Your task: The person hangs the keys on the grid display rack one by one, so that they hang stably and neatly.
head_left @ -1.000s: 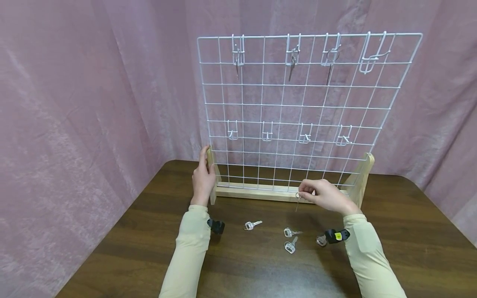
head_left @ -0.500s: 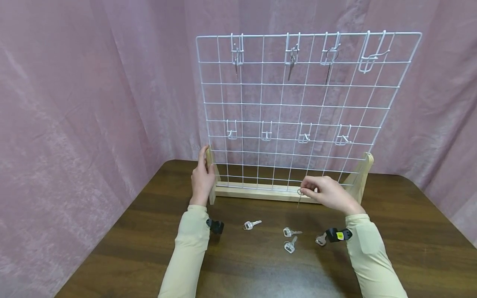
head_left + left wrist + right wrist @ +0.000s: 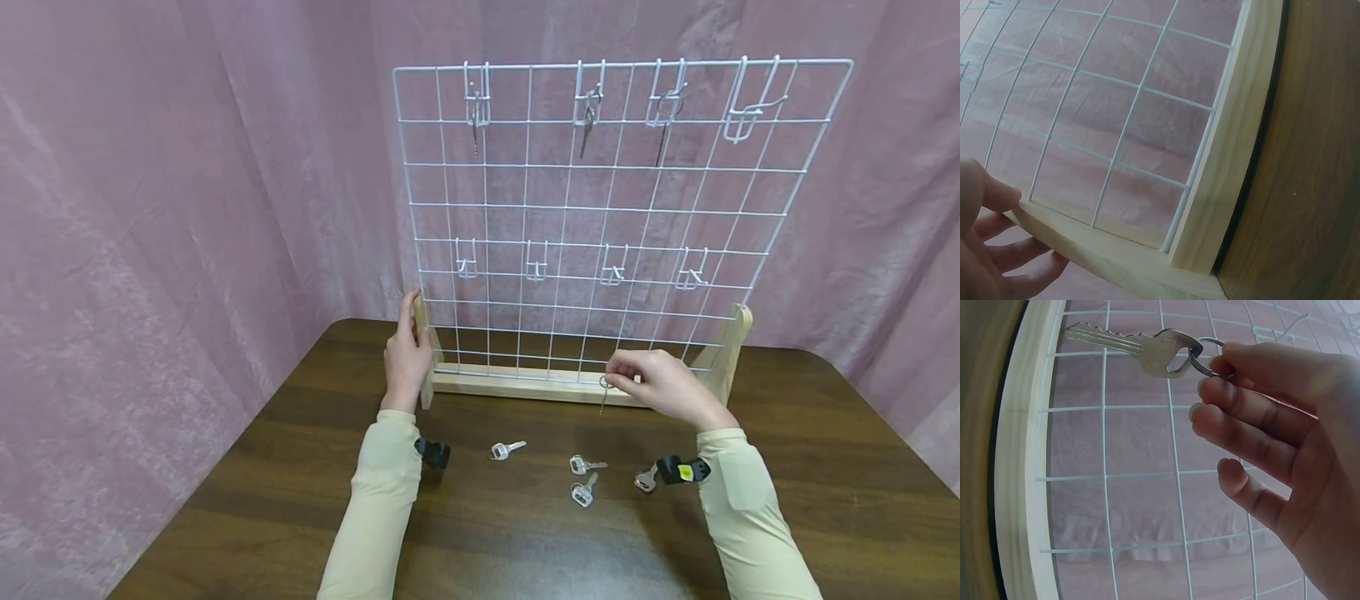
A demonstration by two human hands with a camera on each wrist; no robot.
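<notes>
My right hand [image 3: 662, 385] pinches the ring of a silver key [image 3: 1166, 353] between thumb and forefinger. The key dangles in front of the rack's wooden base, and the other fingers are loosely bent. At the left end of the white wire grid rack [image 3: 555, 207], my left hand [image 3: 407, 358] grips the wooden side support [image 3: 1094, 247], thumb on one face and fingers on the other. Three keys hang from upper hooks: a left key [image 3: 475, 125], a middle key [image 3: 588, 121] and a right key [image 3: 662, 142]. The rightmost upper hook [image 3: 742, 121] holds no key.
Several keys lie on the brown table [image 3: 480, 542]: a left key [image 3: 507, 450], a centre key [image 3: 587, 465], a nearer key [image 3: 583, 490] and a right key [image 3: 646, 479] partly behind the wrist camera. Small lower hooks, including one [image 3: 612, 271], project from the grid.
My right hand has shifted slightly right and up with the key. The left hand stays on the support, and the head view has tilted a little.
</notes>
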